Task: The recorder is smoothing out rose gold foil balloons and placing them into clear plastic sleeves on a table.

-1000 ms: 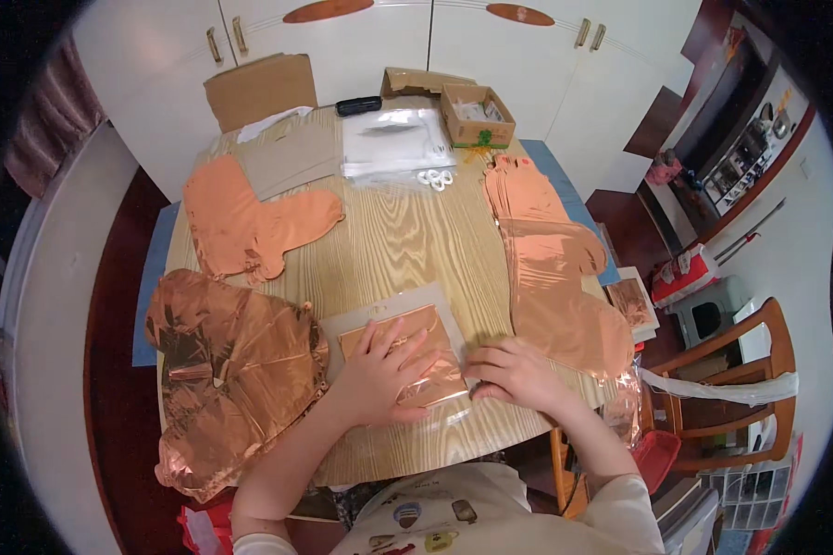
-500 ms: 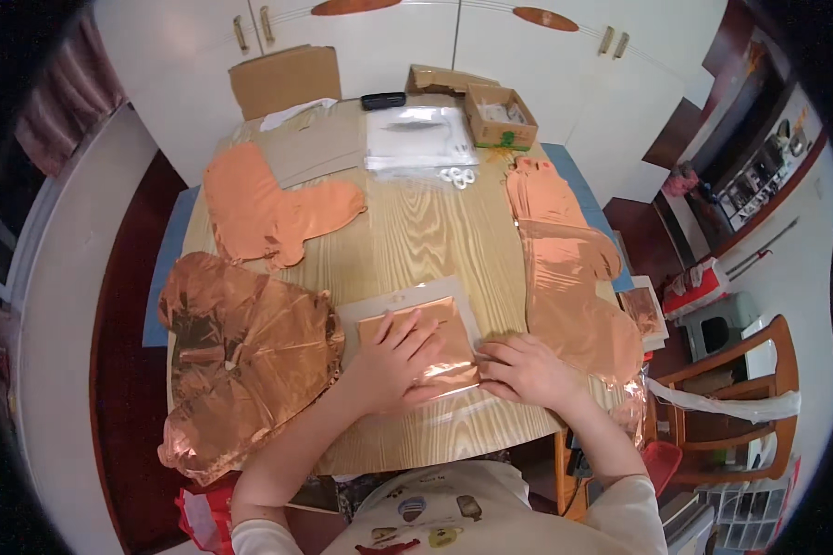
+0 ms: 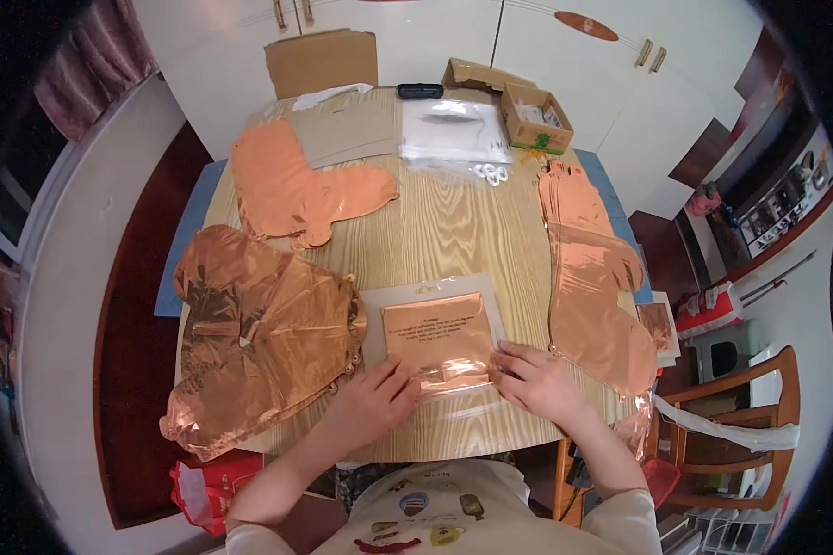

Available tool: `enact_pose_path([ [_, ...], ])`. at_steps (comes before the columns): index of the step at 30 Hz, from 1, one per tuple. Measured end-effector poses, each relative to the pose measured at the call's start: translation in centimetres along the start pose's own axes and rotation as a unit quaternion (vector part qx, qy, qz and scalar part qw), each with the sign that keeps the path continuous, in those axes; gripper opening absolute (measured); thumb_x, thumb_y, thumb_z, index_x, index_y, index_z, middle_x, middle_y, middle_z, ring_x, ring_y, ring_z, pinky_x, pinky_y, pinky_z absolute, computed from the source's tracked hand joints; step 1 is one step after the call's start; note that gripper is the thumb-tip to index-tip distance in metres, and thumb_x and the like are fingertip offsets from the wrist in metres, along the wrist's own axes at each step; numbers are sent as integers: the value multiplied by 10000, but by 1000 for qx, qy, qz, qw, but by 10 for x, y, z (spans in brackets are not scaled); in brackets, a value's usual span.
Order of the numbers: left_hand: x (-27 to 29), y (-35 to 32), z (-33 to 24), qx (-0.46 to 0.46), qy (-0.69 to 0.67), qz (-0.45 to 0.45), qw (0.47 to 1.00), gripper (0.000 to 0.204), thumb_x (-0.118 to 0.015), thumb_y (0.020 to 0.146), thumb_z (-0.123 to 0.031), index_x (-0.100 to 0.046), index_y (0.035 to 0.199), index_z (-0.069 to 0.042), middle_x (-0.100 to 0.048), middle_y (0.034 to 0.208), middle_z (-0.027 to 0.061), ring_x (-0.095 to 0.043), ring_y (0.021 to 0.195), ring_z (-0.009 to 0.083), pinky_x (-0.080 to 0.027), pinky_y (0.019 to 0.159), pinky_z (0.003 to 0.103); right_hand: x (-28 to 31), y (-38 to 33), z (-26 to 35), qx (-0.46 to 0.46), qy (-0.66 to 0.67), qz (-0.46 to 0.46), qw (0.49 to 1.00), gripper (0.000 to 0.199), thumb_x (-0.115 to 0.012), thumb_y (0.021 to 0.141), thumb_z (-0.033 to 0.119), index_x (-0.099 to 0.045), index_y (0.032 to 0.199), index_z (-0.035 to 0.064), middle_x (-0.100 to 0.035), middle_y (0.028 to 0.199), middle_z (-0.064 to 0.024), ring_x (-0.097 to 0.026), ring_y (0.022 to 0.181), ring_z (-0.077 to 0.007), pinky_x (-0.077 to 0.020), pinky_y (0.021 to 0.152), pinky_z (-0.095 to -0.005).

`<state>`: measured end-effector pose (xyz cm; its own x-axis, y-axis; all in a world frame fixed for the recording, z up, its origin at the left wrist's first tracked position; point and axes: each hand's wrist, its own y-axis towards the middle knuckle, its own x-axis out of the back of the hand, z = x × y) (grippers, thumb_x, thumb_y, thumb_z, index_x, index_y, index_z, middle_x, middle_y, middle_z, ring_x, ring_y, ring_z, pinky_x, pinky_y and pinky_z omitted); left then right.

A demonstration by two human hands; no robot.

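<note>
Fingers of both hands, left hand & right hand, lay flat, pressing a folded copper foil balloon in its clear plastic sleeve on the wooden table. Pkg looked light, slippery, crinkly; best taken by its edges.

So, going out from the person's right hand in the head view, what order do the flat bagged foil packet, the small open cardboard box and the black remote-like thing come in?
From the right hand:
1. Flat bagged foil packet: touching the fingertips, near table edge.
2. Small open cardboard box: far side of the table, right of middle.
3. Black remote-like thing: at the far edge, a little farther than the box.
</note>
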<state>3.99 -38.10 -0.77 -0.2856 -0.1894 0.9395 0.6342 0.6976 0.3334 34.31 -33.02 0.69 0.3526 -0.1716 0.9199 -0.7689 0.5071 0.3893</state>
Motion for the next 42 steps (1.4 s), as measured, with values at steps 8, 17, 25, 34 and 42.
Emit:
enact_pose_path([
  [8, 23, -26, 9, 53, -42, 83, 994, 426, -697, 774, -178, -639, 1186, -88, -598, 1295, 101, -534, 1242, 282, -430, 1053, 403, 8, 20, 51, -56, 87, 14, 995, 210, -679, 779, 157, -655, 955, 45, -634, 1088, -94, -610, 981, -262, -495, 853, -393],
  [17, 11, -32, -6, 86, -80, 41, 992, 438, -675, 804, -166, -637, 1240, -162, -596, 1326, 25, -530, 1254, 216, -411, 1006, 407, -39, 44, 138, -68, 219, 27, 973, 246, -612, 791, 132, -611, 1009, 19, -561, 900, -108, -556, 862, -278, -470, 801, -390],
  [25, 13, -31, -6, 87, -82, 40, 992, 444, -684, 787, -189, -641, 1228, -157, -588, 1344, 21, -540, 1241, 199, -398, 1017, 395, -40, 50, 139, -87, 187, 61, 977, 151, -619, 789, 108, -591, 920, 39, -544, 871, -111, -552, 828, -277, -466, 737, -378],
  [34, 10, -36, -5, 87, -68, 51, 993, 449, -685, 795, -196, -635, 1240, -155, -586, 1346, 26, -539, 1244, 203, -385, 1034, 403, -40, 56, 136, -66, 181, 46, 980, 153, -620, 792, 106, -590, 922, 29, -560, 896, -119, -571, 867, -289, -465, 726, -394],
  [42, 12, -34, -6, 96, -102, 34, 990, 434, -677, 814, -191, -625, 1242, -145, -591, 1340, 28, -530, 1256, 208, -368, 1057, 407, -42, 55, 139, -93, 161, 63, 980, 162, -588, 796, 122, -595, 933, 35, -555, 906, -122, -562, 877, -281, -453, 755, -381],
])
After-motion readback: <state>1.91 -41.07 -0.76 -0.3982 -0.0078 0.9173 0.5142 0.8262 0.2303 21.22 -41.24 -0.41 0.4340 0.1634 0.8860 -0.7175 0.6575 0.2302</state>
